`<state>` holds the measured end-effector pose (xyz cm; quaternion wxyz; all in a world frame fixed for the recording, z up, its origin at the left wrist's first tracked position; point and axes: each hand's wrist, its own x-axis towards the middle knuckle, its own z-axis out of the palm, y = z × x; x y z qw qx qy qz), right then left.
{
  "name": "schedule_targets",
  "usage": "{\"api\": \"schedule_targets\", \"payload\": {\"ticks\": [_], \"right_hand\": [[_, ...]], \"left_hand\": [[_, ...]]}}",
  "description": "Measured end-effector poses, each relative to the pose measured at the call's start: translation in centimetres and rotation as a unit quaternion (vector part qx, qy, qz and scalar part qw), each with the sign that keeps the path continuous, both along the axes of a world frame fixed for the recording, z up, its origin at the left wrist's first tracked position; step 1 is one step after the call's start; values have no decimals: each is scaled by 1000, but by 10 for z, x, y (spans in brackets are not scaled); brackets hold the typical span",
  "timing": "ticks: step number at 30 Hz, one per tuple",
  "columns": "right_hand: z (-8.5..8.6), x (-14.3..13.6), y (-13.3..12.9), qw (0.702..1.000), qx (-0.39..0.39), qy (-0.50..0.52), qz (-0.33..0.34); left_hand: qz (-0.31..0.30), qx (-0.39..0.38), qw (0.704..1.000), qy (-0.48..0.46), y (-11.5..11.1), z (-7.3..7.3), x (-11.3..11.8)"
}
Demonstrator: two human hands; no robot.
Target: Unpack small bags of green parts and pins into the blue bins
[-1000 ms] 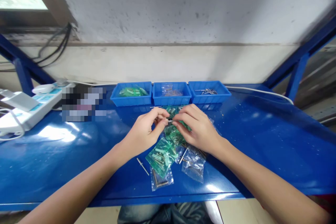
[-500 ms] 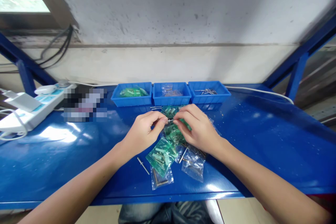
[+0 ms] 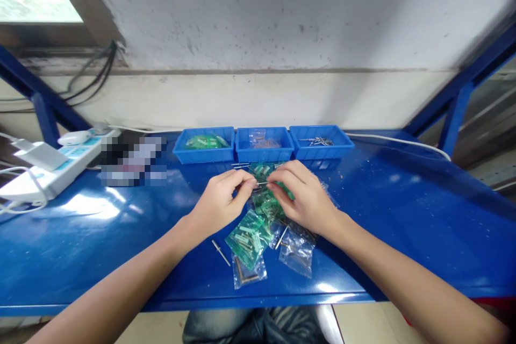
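Observation:
Between my hands, level above the pile, is a thin metal pop rivet. My left hand pinches its left end with thumb and forefinger. The fingertips of my right hand are closed around its right end. Beneath them lie green plastic packets with pale plugs and screws inside. A clear bag and another clear bag with brown screws lie nearer the front edge. One loose rivet rests left of the packets, and another lies on the clear bags. My hands hide part of the pile.
Three blue bins stand along the back: the left bin has green packets, the middle bin clear bags, the right bin loose rivets. A white power strip with plugs lies on the blue table at left.
Both hands keep nearly the same place and grip on the rivet. The whole view has shifted very slightly; the packets and bins stay put.

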<state>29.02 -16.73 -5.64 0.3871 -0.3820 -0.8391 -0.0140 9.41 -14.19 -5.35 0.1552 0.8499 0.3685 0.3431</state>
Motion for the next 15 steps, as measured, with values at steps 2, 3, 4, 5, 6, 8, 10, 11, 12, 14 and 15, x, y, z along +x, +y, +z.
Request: {"api": "schedule_targets", "payload": {"ticks": [2, 3, 4, 5, 6, 8, 10, 11, 12, 14, 15], "right_hand": [[0, 1, 0, 1000, -2, -1, -3], [1, 1, 0, 1000, -1, 1, -7], [1, 1, 0, 1000, 0, 3, -10], [1, 1, 0, 1000, 2, 5, -13], [1, 1, 0, 1000, 3, 5, -15], [1, 1, 0, 1000, 6, 6, -16], [1, 0, 0, 1000, 10, 9, -18], [1, 0, 0, 1000, 13, 10, -18], [0, 0, 0, 1000, 15, 10, -17], [1, 0, -1, 1000, 15, 6, -10], [1, 0, -1, 1000, 14, 3, -6]], "left_hand": [[-6, -2, 1000, -6, -1, 0, 0], [-9, 0, 1000, -14, -1, 0, 1], [-11, 2, 1000, -22, -2, 0, 1], [-13, 7, 999, -29, -2, 0, 1], [-12, 12, 999, -33, -2, 0, 1], [-11, 19, 999, -30, -2, -1, 1], [-7, 18, 1000, -20, -1, -2, 0], [-5, 15, 1000, -15, -1, -2, -1], [-5, 13, 1000, -12, 0, -2, -1], [-12, 6, 1000, -11, 0, -3, -2], [-18, 4, 1000, -12, 0, -2, -2]]}}
